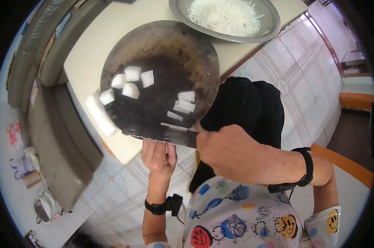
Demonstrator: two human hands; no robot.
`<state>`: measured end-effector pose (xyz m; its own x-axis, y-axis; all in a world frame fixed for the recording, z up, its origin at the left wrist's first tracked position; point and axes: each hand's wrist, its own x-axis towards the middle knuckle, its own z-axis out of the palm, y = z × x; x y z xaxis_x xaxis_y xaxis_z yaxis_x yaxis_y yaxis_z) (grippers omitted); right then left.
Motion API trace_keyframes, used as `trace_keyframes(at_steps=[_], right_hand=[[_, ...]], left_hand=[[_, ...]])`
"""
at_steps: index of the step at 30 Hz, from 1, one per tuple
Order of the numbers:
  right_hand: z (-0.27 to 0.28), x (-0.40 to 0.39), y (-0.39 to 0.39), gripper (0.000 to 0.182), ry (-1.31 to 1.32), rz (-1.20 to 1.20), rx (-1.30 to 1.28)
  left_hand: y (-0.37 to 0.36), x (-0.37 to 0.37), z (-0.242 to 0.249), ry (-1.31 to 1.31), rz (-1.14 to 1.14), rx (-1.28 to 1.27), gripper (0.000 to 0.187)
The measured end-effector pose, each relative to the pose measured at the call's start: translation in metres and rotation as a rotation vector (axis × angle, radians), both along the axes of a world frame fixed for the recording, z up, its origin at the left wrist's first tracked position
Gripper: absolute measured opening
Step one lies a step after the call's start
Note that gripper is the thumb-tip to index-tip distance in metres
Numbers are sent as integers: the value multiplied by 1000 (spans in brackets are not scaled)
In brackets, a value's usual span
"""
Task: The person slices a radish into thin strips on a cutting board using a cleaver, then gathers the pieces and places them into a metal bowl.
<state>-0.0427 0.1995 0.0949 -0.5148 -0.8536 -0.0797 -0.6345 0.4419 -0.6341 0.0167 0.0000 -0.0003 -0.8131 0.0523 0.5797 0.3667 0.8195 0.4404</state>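
My right hand (pixel 224 149) is closed round the handle of a wide dark cleaver (pixel 180 137). The blade points left, over the near edge of a round dark chopping board (pixel 160 35). Against the near side of the blade, my left hand (pixel 158 157) has its fingers bent and close together; the blade hides whatever they grip. A thin white slice (pixel 173 126) lies just beyond the blade. Several thin white radish slices (pixel 184 105) rest on the board's right part. Farther left sit several thick white radish chunks (pixel 130 90).
A long peeled white radish (pixel 101 115) lies on the cream table (pixel 83 62), left of the board. At the far side stands a metal bowl (pixel 273 31) of white shreds (pixel 224 16). A grey-brown sofa (pixel 63 144) is at left, over a tiled floor (pixel 273 62).
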Motion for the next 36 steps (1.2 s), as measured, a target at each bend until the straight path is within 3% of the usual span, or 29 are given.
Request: trace_keyframes(at_steps=[5,8,17,25,36], right_hand=[[-10,-7,-15,17,-58,-36,-125],[-18,-7,-22,16,56,13,-125],[-14,-15,-5,6,-4,-163,-21],[-6,-6,3,14,50,-36,-11],[-9,17,-2,20,173,-48,55]], left_hand=[[-2,3,-2,-51,-23,19,18],[-3,7,-3,-73,-20,31,20],[4,1,-1,-23,-9,31,25],[1,5,1,-40,7,1,18],[0,7,0,-57,3,-14,22]])
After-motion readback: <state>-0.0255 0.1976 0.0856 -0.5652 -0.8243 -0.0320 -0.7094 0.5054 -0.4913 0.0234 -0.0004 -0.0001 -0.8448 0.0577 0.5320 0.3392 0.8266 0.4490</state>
